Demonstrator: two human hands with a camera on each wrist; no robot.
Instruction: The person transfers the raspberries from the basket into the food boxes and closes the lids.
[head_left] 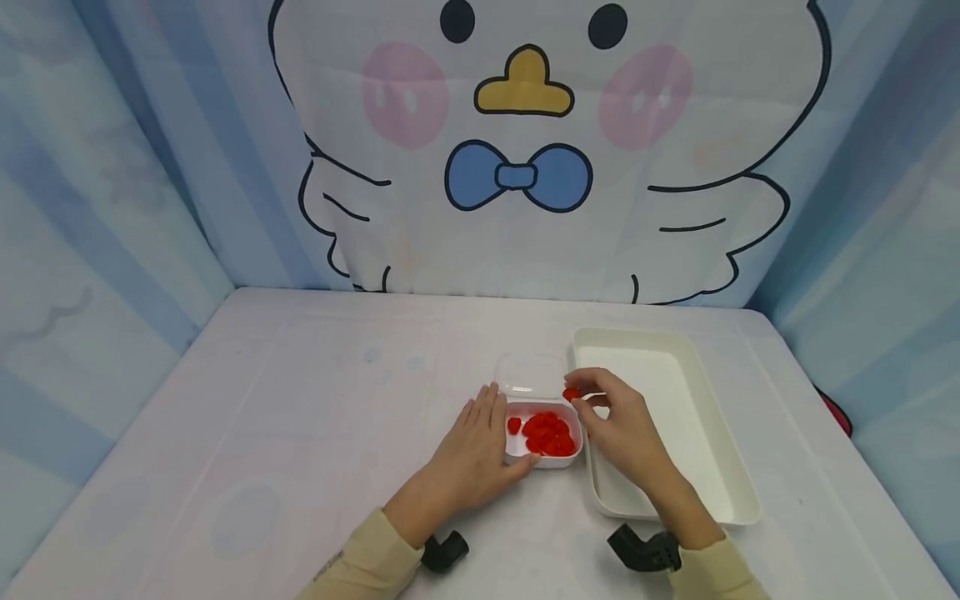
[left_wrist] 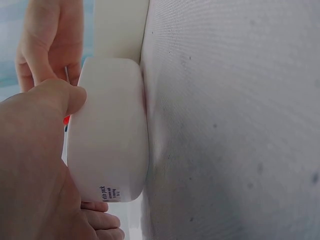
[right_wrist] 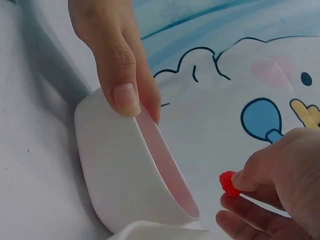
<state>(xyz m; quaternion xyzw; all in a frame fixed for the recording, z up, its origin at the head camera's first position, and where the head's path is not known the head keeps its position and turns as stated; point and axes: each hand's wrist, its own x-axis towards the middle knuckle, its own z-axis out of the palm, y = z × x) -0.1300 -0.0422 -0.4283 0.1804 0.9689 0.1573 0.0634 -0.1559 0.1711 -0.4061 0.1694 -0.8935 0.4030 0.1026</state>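
A small white plastic box (head_left: 557, 462) with its clear lid (head_left: 531, 373) raised at the back holds several red pieces (head_left: 547, 433). One of these lies apart at the box's left end. My left hand (head_left: 476, 458) holds the box at its front left corner: the thumb sits on the front rim and the fingers lie along the left side. Between thumb and fingertips, my right hand (head_left: 628, 427) pinches one small bumpy red piece (right_wrist: 229, 184), above the box's back right corner. Whether that piece is a candy or a bead I cannot tell.
Right of the box, close against it, lies a shallow cream-white tray (head_left: 693, 417), partly under my right hand. White cloth covers the table (head_left: 300, 433). Behind it hangs a curtain (head_left: 525, 250) with a cartoon bird, and blue curtains close off both sides.
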